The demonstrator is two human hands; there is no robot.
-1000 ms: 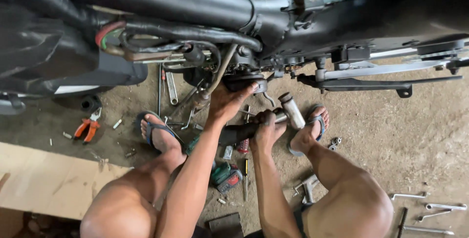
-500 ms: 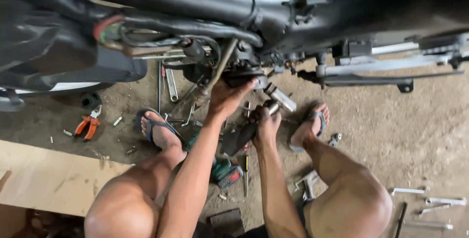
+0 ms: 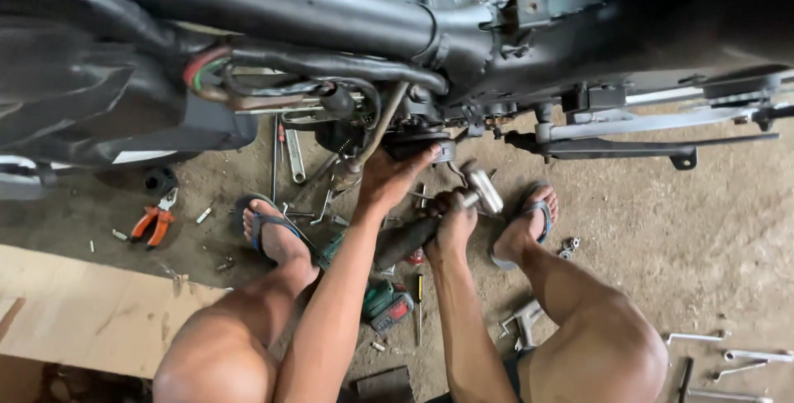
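Here, the left hand (image 3: 389, 178) presses spread fingers against the dark round engine part (image 3: 418, 145) beneath the motorcycle frame (image 3: 331, 14). The right hand (image 3: 453, 219) is clenched around a hammer (image 3: 463, 200): dark grip, cylindrical silver head, raised just right of that part. Orange pliers (image 3: 153, 223) lie well left on the ground.

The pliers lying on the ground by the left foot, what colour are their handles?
Orange handles on the pliers, seen in the head view.
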